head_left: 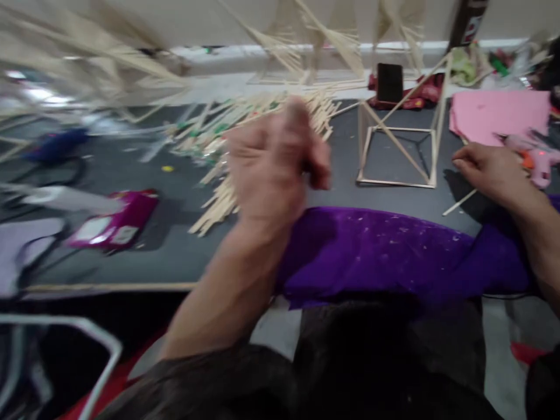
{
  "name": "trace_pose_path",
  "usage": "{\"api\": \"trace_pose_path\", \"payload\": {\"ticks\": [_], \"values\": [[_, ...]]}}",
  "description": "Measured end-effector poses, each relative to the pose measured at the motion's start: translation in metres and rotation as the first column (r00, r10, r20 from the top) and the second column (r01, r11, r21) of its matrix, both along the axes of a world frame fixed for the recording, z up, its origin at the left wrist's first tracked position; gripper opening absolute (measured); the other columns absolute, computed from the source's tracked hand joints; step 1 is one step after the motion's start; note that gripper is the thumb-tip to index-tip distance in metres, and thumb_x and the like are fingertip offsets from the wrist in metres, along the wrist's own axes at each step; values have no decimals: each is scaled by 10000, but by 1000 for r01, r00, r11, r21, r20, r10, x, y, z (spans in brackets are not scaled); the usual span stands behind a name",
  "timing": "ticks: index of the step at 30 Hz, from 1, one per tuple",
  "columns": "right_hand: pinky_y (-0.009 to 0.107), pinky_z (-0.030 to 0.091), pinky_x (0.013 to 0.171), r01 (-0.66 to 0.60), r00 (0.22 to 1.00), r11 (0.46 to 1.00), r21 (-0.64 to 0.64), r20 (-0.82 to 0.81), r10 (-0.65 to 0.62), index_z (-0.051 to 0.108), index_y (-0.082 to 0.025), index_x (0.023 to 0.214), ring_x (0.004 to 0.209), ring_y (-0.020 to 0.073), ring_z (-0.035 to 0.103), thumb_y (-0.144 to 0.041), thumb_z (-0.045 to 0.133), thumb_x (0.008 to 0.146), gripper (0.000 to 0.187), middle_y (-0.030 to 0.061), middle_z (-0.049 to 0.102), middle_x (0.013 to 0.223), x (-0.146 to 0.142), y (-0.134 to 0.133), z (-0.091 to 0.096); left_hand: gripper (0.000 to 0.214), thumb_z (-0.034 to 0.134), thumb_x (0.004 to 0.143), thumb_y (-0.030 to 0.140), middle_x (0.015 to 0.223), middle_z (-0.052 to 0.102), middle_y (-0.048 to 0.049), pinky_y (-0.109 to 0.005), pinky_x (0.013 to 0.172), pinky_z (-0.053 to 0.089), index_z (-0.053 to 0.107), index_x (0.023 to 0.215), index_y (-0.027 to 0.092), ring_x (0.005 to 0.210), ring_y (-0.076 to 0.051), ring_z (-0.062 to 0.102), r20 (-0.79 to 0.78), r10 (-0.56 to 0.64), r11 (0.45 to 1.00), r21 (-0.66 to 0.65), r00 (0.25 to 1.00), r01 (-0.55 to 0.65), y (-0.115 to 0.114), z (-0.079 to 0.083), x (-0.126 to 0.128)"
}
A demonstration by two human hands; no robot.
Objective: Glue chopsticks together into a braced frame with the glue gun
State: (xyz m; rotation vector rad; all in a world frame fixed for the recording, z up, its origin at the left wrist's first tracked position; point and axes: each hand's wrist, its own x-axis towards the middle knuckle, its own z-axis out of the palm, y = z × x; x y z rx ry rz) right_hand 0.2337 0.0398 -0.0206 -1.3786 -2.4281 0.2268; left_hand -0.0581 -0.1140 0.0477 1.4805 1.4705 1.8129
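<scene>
My left hand (280, 157), blurred, is raised over the table beside a pile of thin wooden sticks (214, 204). Its fingers are curled in, and whatever they may hold is hidden. At the right, my right hand (494, 169) is closed, with a thin wooden stick (459, 203) coming out below it. Between the hands stands an open frame of glued sticks (398, 184), with a square base and slanting sticks above. A purple cloth (376, 251) lies along the table's front edge, below both hands.
Behind the right hand are a pink sheet (499, 114) and a pink glue gun (542, 163). A phone (389, 83) leans at the back. On the left are a magenta packet (126, 216) and a blue tool (56, 143). More stick frames (284, 52) line the far side.
</scene>
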Motion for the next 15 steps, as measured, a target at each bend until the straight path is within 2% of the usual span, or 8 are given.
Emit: {"api": "trace_pose_path", "payload": {"ticks": [1, 3, 5, 6, 7, 10, 12, 15], "values": [[436, 510, 737, -18, 1000, 1000, -6, 2, 18, 763, -233, 984, 856, 272, 723, -173, 622, 918, 167, 140, 792, 978, -3, -1, 1, 483, 601, 1011, 305, 502, 539, 53, -246, 419, 318, 521, 540, 232, 414, -65, 476, 37, 96, 994, 51, 995, -98, 5, -3, -10], [399, 481, 723, -64, 998, 998, 12, 5, 64, 780, -188, 1040, 865, 255, 707, -120, 617, 863, 250, 151, 779, 1080, -7, -2, 2, 436, 611, 971, 289, 476, 506, 59, -248, 392, 276, 542, 546, 226, 401, -74, 463, 60, 199, 977, 65, 978, -203, 13, -13, -28], [365, 460, 726, -107, 994, 994, -7, -9, 107, 782, -188, 996, 845, 228, 687, -116, 610, 843, 241, 108, 771, 1010, -9, -4, 3, 182, 693, 869, 184, 591, 624, 71, -217, 481, 379, 664, 690, 202, 497, -67, 511, -18, 183, 976, -120, 983, -183, 18, -23, -41], [349, 450, 724, -131, 991, 991, -31, -25, 131, 777, -195, 957, 821, 211, 675, -137, 619, 848, 201, 79, 763, 951, -10, -6, 3, 86, 737, 809, 161, 622, 640, 77, -207, 500, 393, 695, 741, 194, 530, -67, 526, -53, 185, 955, -227, 981, -192, 19, -27, -46], [335, 440, 718, -158, 987, 986, -61, -45, 155, 768, -201, 917, 791, 196, 661, -166, 634, 854, 152, 53, 747, 885, -12, -8, 3, 56, 766, 791, 171, 679, 665, 69, -208, 532, 420, 729, 831, 187, 587, -81, 552, -88, 120, 931, -337, 989, -143, 20, -31, -49], [307, 427, 708, -247, 966, 958, -146, -115, 232, 752, -208, 926, 749, 168, 637, -233, 704, 846, 96, 13, 715, 817, -16, -13, 1, 309, 804, 764, 206, 857, 725, 20, -237, 645, 475, 758, 1065, 155, 731, -119, 582, -179, -69, 838, -544, 981, -40, 26, -42, -48], [296, 430, 713, -288, 952, 941, -176, -156, 262, 744, -215, 1005, 748, 160, 630, -233, 735, 831, 176, 1, 712, 823, -19, -15, -3, 372, 803, 752, 224, 938, 748, -21, -266, 726, 485, 754, 1111, 141, 794, -140, 595, -212, -153, 812, -584, 965, 1, 35, -49, -44], [283, 431, 717, -324, 939, 929, -180, -182, 292, 729, -233, 1076, 740, 149, 608, -234, 742, 848, 228, -7, 712, 850, -21, -14, -10, 335, 825, 692, 293, 977, 776, -57, -305, 763, 496, 748, 995, 172, 769, -164, 605, -245, -264, 798, -598, 933, 69, 51, -61, -38]]}}
